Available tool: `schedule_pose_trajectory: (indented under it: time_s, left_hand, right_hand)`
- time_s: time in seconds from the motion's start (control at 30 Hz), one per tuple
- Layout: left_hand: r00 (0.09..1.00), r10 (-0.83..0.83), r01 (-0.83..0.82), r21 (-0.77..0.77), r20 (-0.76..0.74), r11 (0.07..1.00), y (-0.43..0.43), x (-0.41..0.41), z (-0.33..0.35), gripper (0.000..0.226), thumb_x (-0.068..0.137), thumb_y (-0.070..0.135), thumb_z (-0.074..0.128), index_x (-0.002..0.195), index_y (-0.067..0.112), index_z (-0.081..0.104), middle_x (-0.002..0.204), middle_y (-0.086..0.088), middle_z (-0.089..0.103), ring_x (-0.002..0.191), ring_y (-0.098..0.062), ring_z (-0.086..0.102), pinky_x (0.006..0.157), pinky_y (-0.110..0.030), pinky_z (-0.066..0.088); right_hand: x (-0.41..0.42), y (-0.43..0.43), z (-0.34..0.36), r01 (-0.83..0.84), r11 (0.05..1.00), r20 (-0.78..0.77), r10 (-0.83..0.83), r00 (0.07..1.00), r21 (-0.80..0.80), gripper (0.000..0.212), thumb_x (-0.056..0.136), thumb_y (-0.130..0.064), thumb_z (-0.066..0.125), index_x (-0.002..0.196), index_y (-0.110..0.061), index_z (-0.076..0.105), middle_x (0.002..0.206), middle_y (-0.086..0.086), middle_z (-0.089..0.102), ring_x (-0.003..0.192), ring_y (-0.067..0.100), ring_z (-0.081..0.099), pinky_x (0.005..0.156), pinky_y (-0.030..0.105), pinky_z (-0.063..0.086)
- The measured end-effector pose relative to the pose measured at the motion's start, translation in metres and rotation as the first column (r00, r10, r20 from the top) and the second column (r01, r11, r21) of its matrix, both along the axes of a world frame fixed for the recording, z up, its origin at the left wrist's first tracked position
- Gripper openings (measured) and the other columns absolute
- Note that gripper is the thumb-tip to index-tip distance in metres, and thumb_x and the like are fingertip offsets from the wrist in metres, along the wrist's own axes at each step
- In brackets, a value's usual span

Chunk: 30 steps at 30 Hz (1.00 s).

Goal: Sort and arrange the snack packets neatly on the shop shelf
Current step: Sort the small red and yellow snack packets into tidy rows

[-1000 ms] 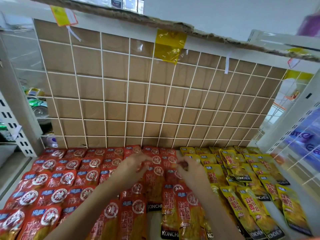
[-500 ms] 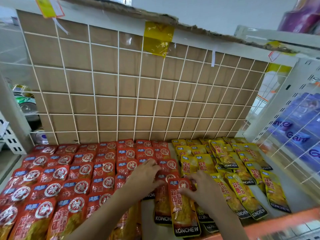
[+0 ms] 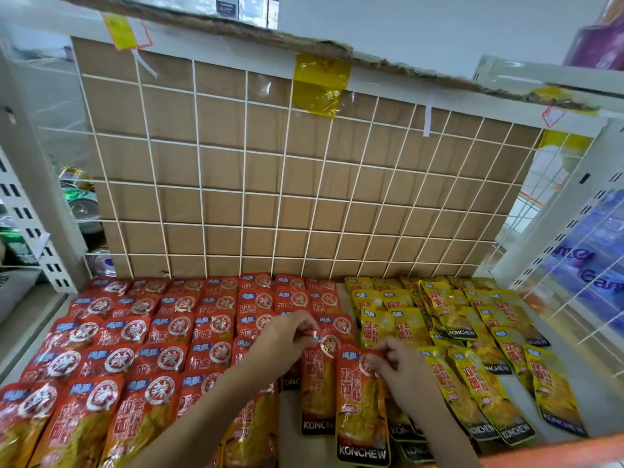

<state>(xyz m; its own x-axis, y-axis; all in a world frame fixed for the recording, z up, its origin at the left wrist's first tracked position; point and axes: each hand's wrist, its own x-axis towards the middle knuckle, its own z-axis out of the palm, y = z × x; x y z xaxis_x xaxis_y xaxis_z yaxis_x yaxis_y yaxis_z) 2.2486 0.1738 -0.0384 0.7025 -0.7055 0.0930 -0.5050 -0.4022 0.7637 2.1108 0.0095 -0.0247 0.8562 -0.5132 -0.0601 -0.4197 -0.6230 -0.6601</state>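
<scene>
Red snack packets (image 3: 162,332) lie in overlapping rows across the left and middle of the shelf. Yellow snack packets (image 3: 472,332) fill the right part, less evenly. My left hand (image 3: 287,339) pinches the top edge of a red packet (image 3: 317,393) in the middle. My right hand (image 3: 401,369) pinches the top corner of a second red packet (image 3: 361,410) just to the right, which overlaps the first. Both packets lie flat, with KONCHEW printed at their lower ends.
A white wire grid over a cardboard back panel (image 3: 287,184) closes the rear. A wire side panel (image 3: 580,265) bounds the right, a white upright (image 3: 44,204) the left, with cans (image 3: 81,197) behind it. An orange shelf lip (image 3: 557,450) runs along the front right.
The view has moved closer. Both hands have shifted slightly right and forward, from pressing on the middle packets to pinching the tops of two red packets side by side.
</scene>
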Motion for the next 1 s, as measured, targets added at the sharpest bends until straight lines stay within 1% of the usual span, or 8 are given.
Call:
schedule_pose_trajectory:
  time_s: [0.1,0.27,0.4,0.63,0.73,0.8,0.93,1.0]
  left_hand:
    - [1.000,0.017,-0.017,-0.020,-0.024,1.000,0.008,0.012,0.005,0.013,0.088,0.014,0.062,0.092,0.025,0.060,0.090,0.017,0.058,0.088,0.000,0.054,0.069,-0.007,0.037]
    - [0.999,0.047,-0.047,0.030,-0.012,0.998,0.016,0.027,0.006,0.010,0.088,0.015,0.062,0.093,0.024,0.064,0.088,0.017,0.060,0.087,0.001,0.056,0.068,-0.008,0.039]
    - [0.999,0.048,-0.048,0.102,0.007,0.994,0.019,0.032,0.003,0.010,0.088,0.018,0.061,0.094,0.024,0.066,0.096,0.013,0.062,0.094,-0.004,0.056,0.080,-0.014,0.043]
    - [0.998,0.010,-0.018,0.156,0.054,0.988,0.024,0.036,-0.002,0.014,0.089,0.021,0.060,0.100,0.024,0.068,0.106,0.011,0.063,0.097,-0.002,0.055,0.082,-0.014,0.043]
    - [0.996,-0.017,0.003,0.168,0.083,0.986,0.024,0.034,-0.001,0.015,0.089,0.022,0.060,0.102,0.023,0.068,0.107,0.009,0.063,0.098,-0.004,0.056,0.086,-0.019,0.047]
    - [0.996,-0.030,0.015,0.168,0.086,0.986,0.024,0.035,-0.001,0.016,0.089,0.021,0.060,0.103,0.022,0.068,0.108,0.008,0.064,0.098,-0.004,0.057,0.087,-0.019,0.047]
    - [0.996,-0.043,0.029,0.169,0.078,0.985,0.025,0.035,-0.001,0.018,0.090,0.020,0.060,0.105,0.023,0.068,0.108,0.009,0.065,0.100,-0.003,0.057,0.087,-0.018,0.047]
    - [0.996,-0.045,0.032,0.171,0.071,0.985,0.025,0.037,-0.003,0.018,0.090,0.021,0.060,0.105,0.024,0.067,0.108,0.009,0.065,0.099,-0.003,0.057,0.086,-0.017,0.047]
  right_hand:
    - [0.001,-0.003,0.001,0.012,0.997,0.037,-0.015,0.999,0.077,0.011,0.086,-0.026,0.062,0.078,-0.025,0.054,0.081,-0.004,0.069,0.076,0.008,0.065,0.070,0.035,0.056]
    - [0.009,0.007,0.009,-0.012,0.992,0.059,0.005,0.998,0.127,0.009,0.088,-0.025,0.060,0.084,-0.018,0.056,0.083,-0.007,0.068,0.078,0.003,0.063,0.060,0.015,0.048]
    - [0.021,0.025,0.006,-0.063,0.991,0.061,0.056,0.997,0.119,0.011,0.087,-0.024,0.061,0.079,-0.021,0.054,0.081,-0.006,0.068,0.077,0.004,0.065,0.064,0.021,0.054]
    - [0.033,0.055,-0.002,-0.164,0.986,-0.026,0.163,0.986,-0.045,0.024,0.085,-0.033,0.063,0.073,-0.039,0.043,0.089,-0.013,0.064,0.081,0.001,0.060,0.070,0.015,0.049]
    - [0.033,0.061,-0.007,-0.183,0.967,-0.046,0.177,0.983,-0.178,0.013,0.086,-0.041,0.060,0.086,-0.034,0.050,0.088,-0.017,0.057,0.082,0.001,0.054,0.073,0.016,0.044]
    - [0.032,0.064,-0.009,-0.190,0.951,-0.042,0.185,0.982,-0.246,0.016,0.087,-0.043,0.057,0.095,-0.030,0.054,0.089,-0.018,0.050,0.084,0.001,0.048,0.073,0.014,0.037]
    - [0.032,0.067,-0.011,-0.192,0.943,-0.049,0.186,0.981,-0.273,0.020,0.088,-0.045,0.055,0.101,-0.029,0.055,0.089,-0.018,0.049,0.080,0.000,0.046,0.062,0.011,0.032]
    - [0.032,0.066,-0.011,-0.189,0.944,-0.042,0.184,0.982,-0.271,0.020,0.088,-0.043,0.055,0.102,-0.028,0.055,0.089,-0.017,0.050,0.079,0.001,0.046,0.063,0.012,0.033]
